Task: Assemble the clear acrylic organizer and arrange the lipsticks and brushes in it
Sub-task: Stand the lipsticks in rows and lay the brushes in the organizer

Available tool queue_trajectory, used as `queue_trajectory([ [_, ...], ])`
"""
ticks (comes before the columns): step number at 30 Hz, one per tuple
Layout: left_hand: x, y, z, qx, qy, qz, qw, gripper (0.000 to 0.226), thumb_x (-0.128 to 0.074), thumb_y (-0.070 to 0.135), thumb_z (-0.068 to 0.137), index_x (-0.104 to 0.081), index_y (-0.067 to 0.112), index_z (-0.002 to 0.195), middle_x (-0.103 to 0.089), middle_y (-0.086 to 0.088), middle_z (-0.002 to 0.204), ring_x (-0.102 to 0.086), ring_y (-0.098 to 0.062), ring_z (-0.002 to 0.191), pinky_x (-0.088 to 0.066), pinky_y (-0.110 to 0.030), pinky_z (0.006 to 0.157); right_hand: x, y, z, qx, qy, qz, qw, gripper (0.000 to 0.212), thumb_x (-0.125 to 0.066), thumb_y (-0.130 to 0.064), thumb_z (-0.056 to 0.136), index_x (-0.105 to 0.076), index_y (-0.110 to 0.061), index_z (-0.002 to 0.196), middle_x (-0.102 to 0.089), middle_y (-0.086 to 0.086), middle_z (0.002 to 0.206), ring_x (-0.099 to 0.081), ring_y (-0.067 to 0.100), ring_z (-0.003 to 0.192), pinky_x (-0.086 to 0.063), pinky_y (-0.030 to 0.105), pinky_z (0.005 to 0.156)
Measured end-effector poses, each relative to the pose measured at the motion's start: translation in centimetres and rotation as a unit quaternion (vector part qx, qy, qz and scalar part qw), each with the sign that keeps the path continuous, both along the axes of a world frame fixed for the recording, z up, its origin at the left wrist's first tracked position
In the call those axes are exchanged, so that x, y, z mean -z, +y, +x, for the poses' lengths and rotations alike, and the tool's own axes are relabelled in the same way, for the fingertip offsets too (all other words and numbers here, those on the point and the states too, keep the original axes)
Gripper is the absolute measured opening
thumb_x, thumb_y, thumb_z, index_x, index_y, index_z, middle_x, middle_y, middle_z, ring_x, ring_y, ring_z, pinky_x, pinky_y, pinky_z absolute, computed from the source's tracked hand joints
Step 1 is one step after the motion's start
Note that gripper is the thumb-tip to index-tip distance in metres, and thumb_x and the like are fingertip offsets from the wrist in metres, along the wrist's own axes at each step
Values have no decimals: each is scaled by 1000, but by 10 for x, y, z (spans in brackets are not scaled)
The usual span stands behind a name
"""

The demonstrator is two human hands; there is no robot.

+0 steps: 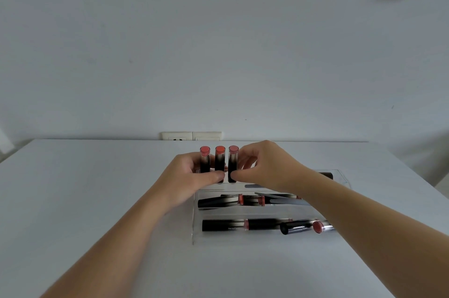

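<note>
Three black lipsticks with pink and red tops stand upright in a row at the back of the clear acrylic organizer [194, 220]. My left hand [192, 176] curls round the left lipstick [204, 159] and the middle lipstick [220, 159], its thumb low at their front. My right hand [264, 166] pinches the right lipstick [233, 161] near its base. Several more lipsticks [223, 224] lie flat in the organizer's lower tiers, with a dark brush [294, 226] among them. My right forearm hides the organizer's right part.
The organizer stands on a white table [97, 200] against a white wall. A wall socket [192, 136] sits just behind the table's far edge. Another clear acrylic piece [340, 176] lies behind my right forearm.
</note>
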State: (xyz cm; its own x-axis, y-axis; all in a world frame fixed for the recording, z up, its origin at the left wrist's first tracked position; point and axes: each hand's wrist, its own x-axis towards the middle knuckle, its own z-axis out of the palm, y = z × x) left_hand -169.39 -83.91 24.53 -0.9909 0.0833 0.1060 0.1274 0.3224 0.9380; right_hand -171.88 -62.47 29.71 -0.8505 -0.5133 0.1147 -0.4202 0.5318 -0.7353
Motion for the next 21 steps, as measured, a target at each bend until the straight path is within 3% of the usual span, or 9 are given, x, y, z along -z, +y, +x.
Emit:
queue_trajectory([
  [4,-1,-1,0,0,10,-7,1000,32,-78,47,67,-77,29,93,-76,-6,91,-72,-26,90,-54,-44,91,2,0,2,2,-10,-30,999,15,-81,-21,78,-74,-34,76,-71,-19,69,-63,-6,62,-44,5,52],
  [9,0,-2,-1,5,10,-9,1000,30,-77,48,66,-77,33,91,-75,7,81,-66,-4,73,-50,-28,79,3,-1,2,4,-1,-34,999,19,-83,-24,78,-73,-40,75,-72,-19,71,-62,-6,63,-45,6,52],
  [15,0,-3,-2,7,6,-9,1000,31,-78,47,67,-76,30,93,-74,5,82,-64,-6,73,-49,-30,78,5,-1,-1,7,7,-21,1000,17,-84,-29,77,-72,-41,73,-72,-21,72,-64,-3,65,-45,6,54],
  [21,1,-3,-1,4,8,-6,1000,30,-79,46,65,-76,30,90,-74,2,81,-65,-4,73,-50,-28,77,8,-1,-5,2,-12,-14,1000,11,-84,-29,77,-79,-31,87,-71,-22,72,-65,0,63,-54,13,58],
])
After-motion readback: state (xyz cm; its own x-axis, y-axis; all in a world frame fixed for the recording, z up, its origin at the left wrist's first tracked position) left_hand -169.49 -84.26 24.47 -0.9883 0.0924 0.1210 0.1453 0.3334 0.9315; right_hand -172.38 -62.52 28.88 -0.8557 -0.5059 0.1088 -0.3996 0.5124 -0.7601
